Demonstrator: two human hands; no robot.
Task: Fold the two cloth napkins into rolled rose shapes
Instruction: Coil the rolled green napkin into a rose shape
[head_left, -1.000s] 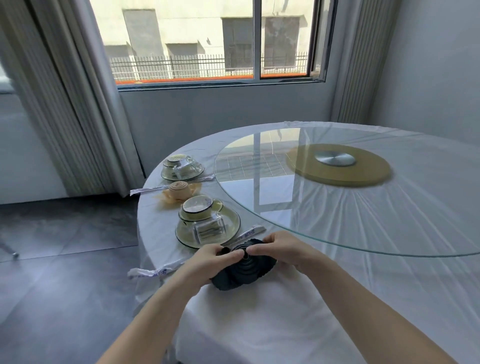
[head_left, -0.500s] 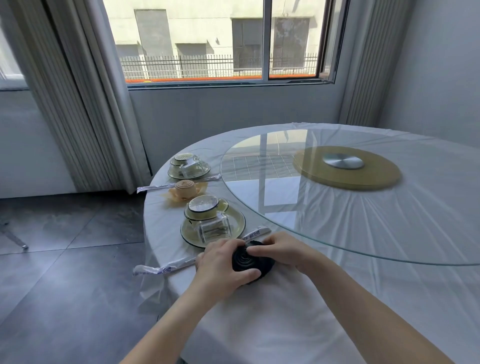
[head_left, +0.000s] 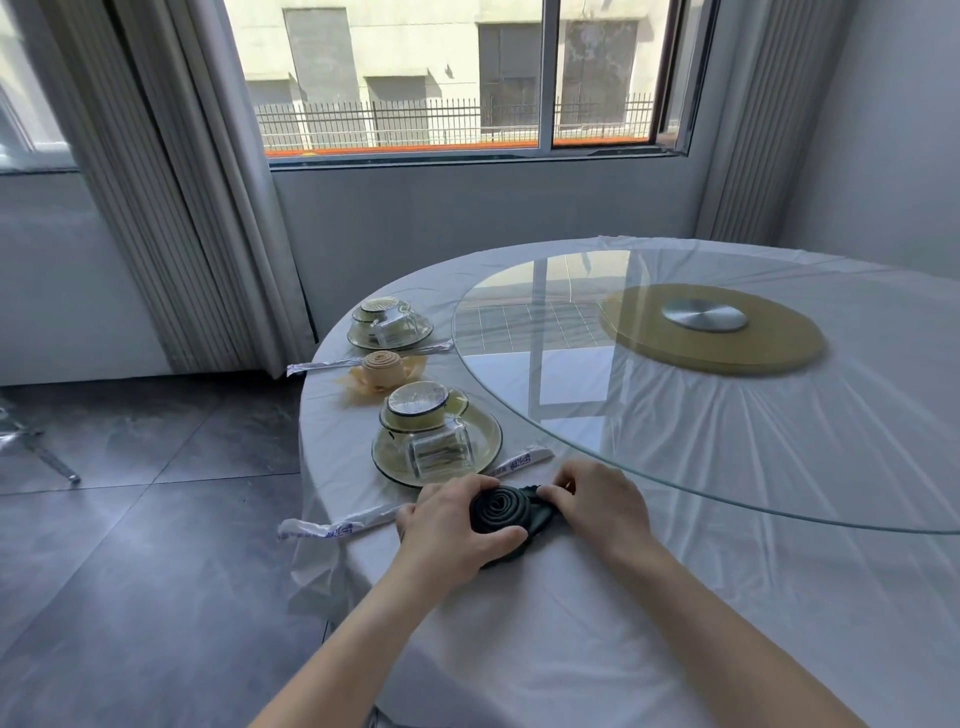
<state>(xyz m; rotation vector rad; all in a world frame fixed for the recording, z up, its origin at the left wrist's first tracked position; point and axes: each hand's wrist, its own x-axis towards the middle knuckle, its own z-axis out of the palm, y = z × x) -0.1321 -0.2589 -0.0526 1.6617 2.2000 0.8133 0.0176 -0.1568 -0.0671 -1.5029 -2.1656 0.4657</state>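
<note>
A black cloth napkin (head_left: 501, 512), rolled into a tight spiral like a rose seen from above, sits on the white tablecloth (head_left: 545, 649) near the left edge of a round table, between a person's two bare hands. The left hand (head_left: 449, 525) cups the roll from the left. Its thumb curls round the near side and its fingers curve over the far side, leaving the top of the spiral in view. The right hand (head_left: 597, 501) lies just to the right, its bent fingers pinching the loose dark fold that spreads from the base of the roll. Directly beyond the hands stands a plastic-wrapped place setting (head_left: 436, 441): a yellow-green plate with a bowl and a glass lying on it, very close to the left knuckles. A wrapped chopsticks packet (head_left: 337, 527) lies slantwise at the table edge and passes behind the left hand. Farther back sits a beige napkin rose (head_left: 382, 366), already shaped, and beyond it a second wrapped setting (head_left: 389, 325). A large glass turntable (head_left: 727, 415) overhangs the cloth just beyond the right hand, resting on a tan round base (head_left: 649, 343). Behind are a window (head_left: 457, 78) and grey curtains (head_left: 171, 208).
</note>
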